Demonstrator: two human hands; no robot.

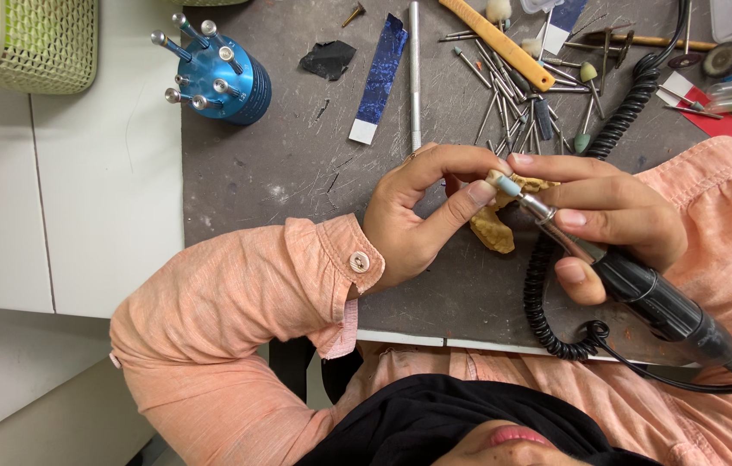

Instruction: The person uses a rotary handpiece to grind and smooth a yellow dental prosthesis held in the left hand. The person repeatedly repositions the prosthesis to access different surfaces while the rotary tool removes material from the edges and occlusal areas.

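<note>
My right hand (612, 216) grips a black rotary handpiece (659, 298) with a metal nose and a small pale blue cylindrical tip (507, 185). My left hand (422, 211) pinches something tiny at that tip between thumb and fingers; the piece itself is hidden by the fingertips. Both hands rest over a worn tan wooden bench peg (493, 229) on the dark grey mat (279, 164). A black coiled cord (538, 293) runs from the handpiece around the mat's near edge.
A blue round bur stand (226, 76) with several metal shanks stands at the far left of the mat. Loose burs and files (512, 95), a wooden-handled tool (497, 41), a blue abrasive strip (379, 78) and a green mesh basket (34, 43) lie beyond.
</note>
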